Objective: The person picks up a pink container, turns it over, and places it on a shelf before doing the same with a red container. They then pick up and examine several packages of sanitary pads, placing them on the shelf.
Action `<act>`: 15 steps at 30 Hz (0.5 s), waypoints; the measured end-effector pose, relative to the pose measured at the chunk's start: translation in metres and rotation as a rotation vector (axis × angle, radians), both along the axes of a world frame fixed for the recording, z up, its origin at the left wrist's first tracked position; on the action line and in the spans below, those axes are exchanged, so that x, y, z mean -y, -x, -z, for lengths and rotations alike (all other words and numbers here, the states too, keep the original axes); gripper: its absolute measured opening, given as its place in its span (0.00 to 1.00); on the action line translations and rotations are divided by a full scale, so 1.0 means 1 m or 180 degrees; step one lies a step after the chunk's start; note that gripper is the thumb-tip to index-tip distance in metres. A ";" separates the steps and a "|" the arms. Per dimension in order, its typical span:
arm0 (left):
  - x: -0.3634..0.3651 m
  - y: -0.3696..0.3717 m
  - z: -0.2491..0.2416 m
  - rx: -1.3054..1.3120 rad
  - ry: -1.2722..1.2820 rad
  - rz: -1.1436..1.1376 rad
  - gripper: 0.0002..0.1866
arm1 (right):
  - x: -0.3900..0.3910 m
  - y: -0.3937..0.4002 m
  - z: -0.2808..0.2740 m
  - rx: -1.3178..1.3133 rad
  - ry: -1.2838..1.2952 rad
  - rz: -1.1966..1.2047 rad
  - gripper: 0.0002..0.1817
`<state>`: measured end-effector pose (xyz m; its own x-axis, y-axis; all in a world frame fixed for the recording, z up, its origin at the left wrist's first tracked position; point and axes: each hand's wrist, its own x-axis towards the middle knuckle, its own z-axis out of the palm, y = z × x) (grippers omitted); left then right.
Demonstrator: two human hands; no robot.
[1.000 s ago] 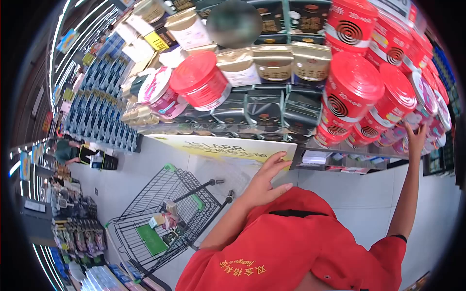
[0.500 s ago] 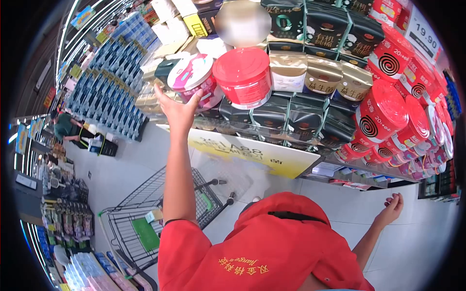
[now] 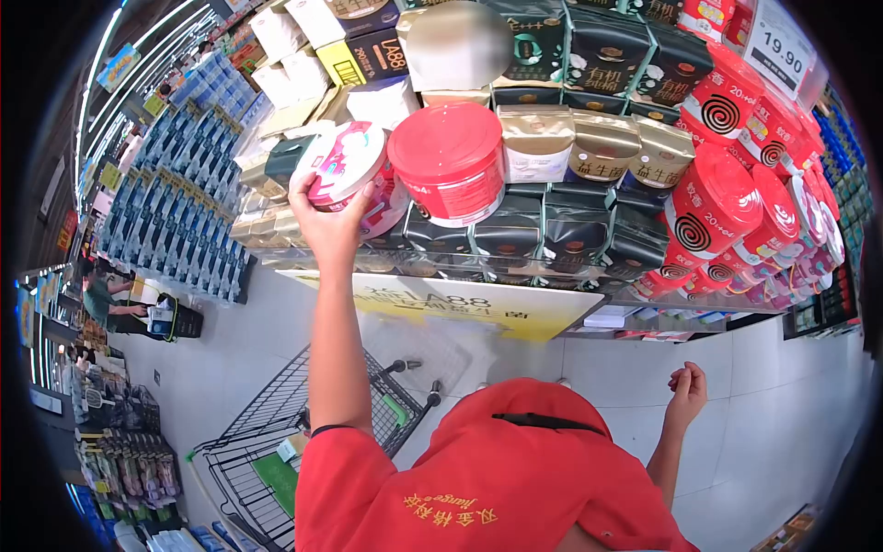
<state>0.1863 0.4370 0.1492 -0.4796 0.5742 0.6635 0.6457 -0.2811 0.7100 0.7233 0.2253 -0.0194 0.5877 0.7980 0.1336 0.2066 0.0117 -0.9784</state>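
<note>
My left hand (image 3: 328, 223) reaches up to the display and grips a round tub (image 3: 342, 166) with a white and pink lid, thumb on one side and fingers on the other. The tub tilts a little and sits close against a red lidded tub (image 3: 448, 161). Dark green packs (image 3: 474, 237) stand in a row just below the two tubs. Out to my right side, over the floor, my right hand (image 3: 687, 394) hangs with curled fingers; a small dark spot shows at the fingertips, too small to make out.
A shopping cart (image 3: 267, 432) with a small box in it stands on the floor at my left. Red tubs (image 3: 713, 202) are stacked at the right under a price sign (image 3: 778, 53). A yellow-white board (image 3: 441, 304) fronts the display. Another person (image 3: 101, 296) is in the aisle at left.
My left hand has closed on the white and pink lid, and that tub now leans more. My right hand has come in closer to my body. The view has shifted slightly.
</note>
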 end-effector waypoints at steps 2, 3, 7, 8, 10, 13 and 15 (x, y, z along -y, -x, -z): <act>0.002 -0.001 0.005 0.0143 -0.0259 0.0098 0.42 | -0.001 0.009 -0.001 -0.0018 -0.0002 -0.0059 0.08; 0.004 0.000 0.009 0.0152 -0.0255 0.0086 0.42 | -0.001 0.013 -0.002 -0.0044 -0.0022 -0.0099 0.08; 0.011 0.006 0.024 0.0088 -0.0556 0.0042 0.40 | -0.004 0.033 -0.003 -0.0090 0.0007 -0.0200 0.08; 0.011 0.008 0.028 0.0261 -0.0715 0.0166 0.41 | -0.005 0.040 -0.007 -0.0141 0.0037 -0.0275 0.08; 0.017 0.007 0.031 0.0538 -0.0901 0.0354 0.43 | -0.007 0.050 -0.013 -0.0186 0.0099 -0.0415 0.07; 0.040 0.005 0.033 0.1363 -0.1136 0.0561 0.42 | -0.009 0.058 -0.015 -0.0126 -0.0035 -0.0661 0.07; 0.060 0.012 0.041 0.1752 -0.1364 0.0615 0.39 | -0.011 0.066 -0.025 -0.0120 -0.0032 -0.0699 0.07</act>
